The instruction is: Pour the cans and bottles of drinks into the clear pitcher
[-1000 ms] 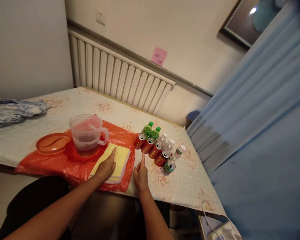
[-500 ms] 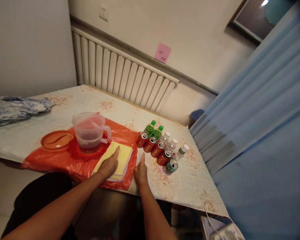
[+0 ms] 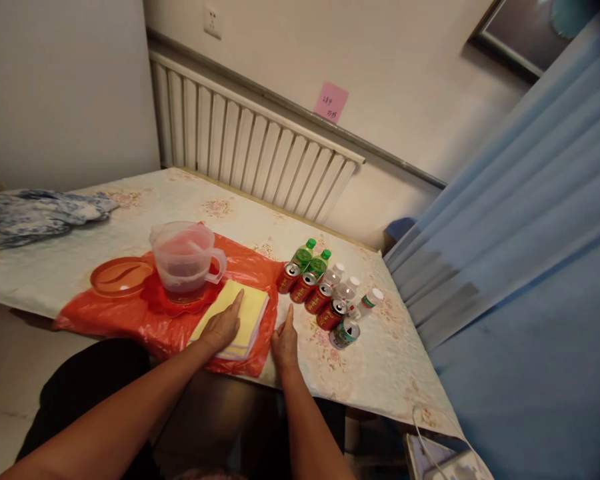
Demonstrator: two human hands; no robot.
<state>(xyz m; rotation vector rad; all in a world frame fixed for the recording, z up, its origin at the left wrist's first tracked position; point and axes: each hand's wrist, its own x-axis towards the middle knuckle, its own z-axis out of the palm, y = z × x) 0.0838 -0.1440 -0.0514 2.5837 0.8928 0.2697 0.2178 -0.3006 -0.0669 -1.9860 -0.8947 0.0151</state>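
Note:
My left hand [image 3: 222,328] lies on a folded yellow cloth [image 3: 251,301] with its index finger stretched out. To its right, my right hand [image 3: 285,341] rests on its side near the table's front edge, index finger pointing forward and holding nothing. Just beyond that hand stands a slanting row of red drink cans [image 3: 304,287], ending in a green can [image 3: 345,333]. Behind the cans are two green-capped bottles [image 3: 303,255] and several clear white-capped bottles [image 3: 349,289]. A clear plastic measuring jug [image 3: 183,260] with some liquid sits in a red dish [image 3: 167,303], left of the cloth.
Under the jug and cloth spreads a red plastic sheet [image 3: 100,317], with an orange lid [image 3: 121,276] on its left. Blue-white patterned fabric [image 3: 40,217] lies at the far left of the flowered tablecloth [image 3: 375,373]. A radiator [image 3: 250,140] backs the table; a blue curtain [image 3: 525,280] hangs right.
My view has shifted slightly, so everything appears a little further right. Both hands keep their places beside and on the cloth, and no object has visibly moved on the table.

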